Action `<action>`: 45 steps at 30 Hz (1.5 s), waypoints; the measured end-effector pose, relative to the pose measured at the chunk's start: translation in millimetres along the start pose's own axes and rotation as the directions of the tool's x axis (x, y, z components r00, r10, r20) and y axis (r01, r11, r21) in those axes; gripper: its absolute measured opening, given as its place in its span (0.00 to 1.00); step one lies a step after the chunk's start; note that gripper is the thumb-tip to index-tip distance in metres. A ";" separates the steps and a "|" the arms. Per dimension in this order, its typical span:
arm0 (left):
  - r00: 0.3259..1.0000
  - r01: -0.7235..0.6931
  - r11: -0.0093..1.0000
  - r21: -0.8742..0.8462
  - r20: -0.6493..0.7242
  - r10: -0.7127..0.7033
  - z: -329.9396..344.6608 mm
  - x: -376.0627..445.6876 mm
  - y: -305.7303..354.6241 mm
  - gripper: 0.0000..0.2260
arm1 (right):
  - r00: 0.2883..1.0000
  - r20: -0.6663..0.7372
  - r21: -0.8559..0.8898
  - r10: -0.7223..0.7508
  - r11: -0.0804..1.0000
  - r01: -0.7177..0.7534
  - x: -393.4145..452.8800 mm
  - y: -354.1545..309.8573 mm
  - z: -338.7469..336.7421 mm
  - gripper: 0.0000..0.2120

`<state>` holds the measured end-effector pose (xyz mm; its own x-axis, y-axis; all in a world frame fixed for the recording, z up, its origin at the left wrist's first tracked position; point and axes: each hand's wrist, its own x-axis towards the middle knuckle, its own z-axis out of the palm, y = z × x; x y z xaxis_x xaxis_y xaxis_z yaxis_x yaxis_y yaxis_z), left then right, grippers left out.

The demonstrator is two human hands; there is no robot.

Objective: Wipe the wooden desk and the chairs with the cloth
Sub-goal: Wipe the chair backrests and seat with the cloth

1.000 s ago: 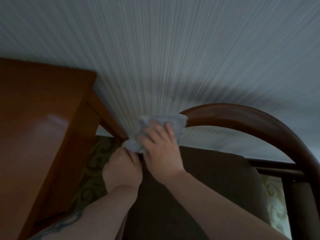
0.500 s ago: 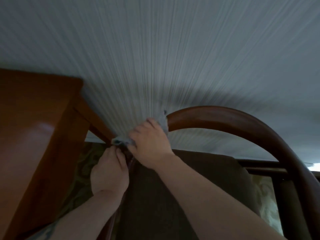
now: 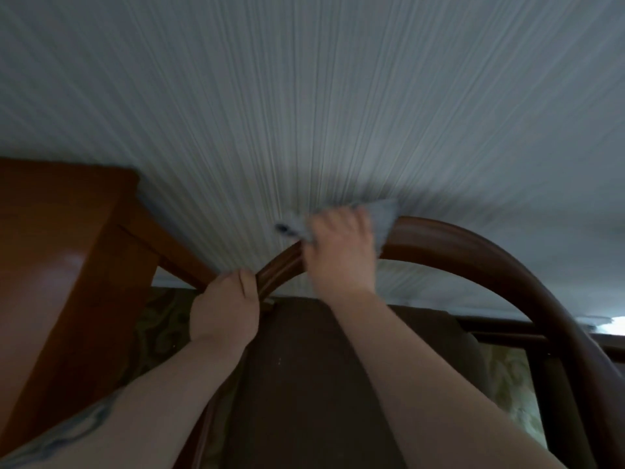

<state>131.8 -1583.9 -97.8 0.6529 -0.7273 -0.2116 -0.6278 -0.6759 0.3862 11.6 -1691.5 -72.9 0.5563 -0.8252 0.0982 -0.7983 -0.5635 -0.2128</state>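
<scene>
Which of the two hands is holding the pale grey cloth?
The right hand, higher up on the curved brown wooden chair back, presses the pale grey cloth against it. The left hand only grips the bare rail lower down.

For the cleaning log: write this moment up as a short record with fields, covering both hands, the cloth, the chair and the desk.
left hand: grips the lower left end of the chair's curved wooden rail
right hand: holds the cloth against the top of the rail
cloth: pale, bunched, motion-blurred
chair rail: dark wood arch, runs right and down
chair back pad: dark upholstery under the arch
wooden desk: at left, untouched by either hand
wall: striped, behind the chair
</scene>
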 end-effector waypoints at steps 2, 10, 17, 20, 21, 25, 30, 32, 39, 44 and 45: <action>0.997 -0.019 0.999 0.026 -0.069 0.021 -1.5 -5.3 1.2 0.18 | 0.957 -0.197 0.127 0.213 0.973 -0.191 -17.9 15.6 0.2 0.19; 0.989 0.087 0.992 0.093 -0.126 -0.075 -0.1 -9.8 3.5 0.14 | 0.965 0.087 0.146 -0.249 0.961 0.235 -12.7 -36.1 14.0 0.19; 0.996 0.044 0.979 0.201 -0.086 -0.028 2.2 -9.3 1.4 0.13 | 0.987 0.159 0.099 0.026 0.994 -0.042 -13.3 -52.6 -7.8 0.15; 0.987 0.142 0.977 0.158 -0.093 -0.128 1.0 -9.0 5.6 0.10 | 0.857 0.502 0.065 -0.115 0.993 0.096 20.7 -76.6 -11.5 0.16; 0.988 0.128 0.982 0.140 -0.110 -0.113 0.5 -10.4 5.5 0.14 | 0.824 0.562 0.039 -0.068 0.998 0.056 38.2 -69.3 -12.8 0.17; 0.986 0.022 0.997 0.070 -0.167 -0.010 -1.3 -12.4 6.3 0.22 | 0.843 0.461 -0.199 0.277 0.958 -0.206 66.4 10.2 -30.2 0.21; 0.982 -0.002 0.998 0.063 -0.187 0.014 4.6 -8.6 0.6 0.19 | 0.991 0.016 -0.123 0.133 0.984 -0.130 13.2 -1.1 -12.7 0.15; 0.985 0.002 0.994 0.108 -0.174 0.017 3.8 -10.2 1.8 0.18 | 0.995 0.038 -0.001 -0.090 0.996 0.090 5.2 -21.3 2.8 0.12; 0.997 -0.015 0.999 0.048 -0.077 0.018 1.7 -3.5 1.9 0.20 | 0.945 -0.265 0.081 0.191 0.981 -0.175 -4.3 44.2 7.9 0.17; 0.964 -0.263 0.965 0.017 -0.037 0.263 9.4 11.0 56.0 0.12 | 0.993 -0.110 0.250 0.045 0.968 -0.016 -5.1 -1.4 5.7 0.26; 0.966 -0.255 0.967 0.015 -0.041 0.256 12.5 13.2 64.9 0.13 | 0.994 -0.091 0.221 -0.058 0.972 0.077 -5.0 2.8 4.7 0.26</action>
<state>94.3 -1638.9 -86.7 0.4872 -0.8706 -0.0689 -0.7799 -0.4693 0.4142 7.7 -1688.8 -78.6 0.5781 -0.7914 0.1989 -0.6823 -0.6025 -0.4141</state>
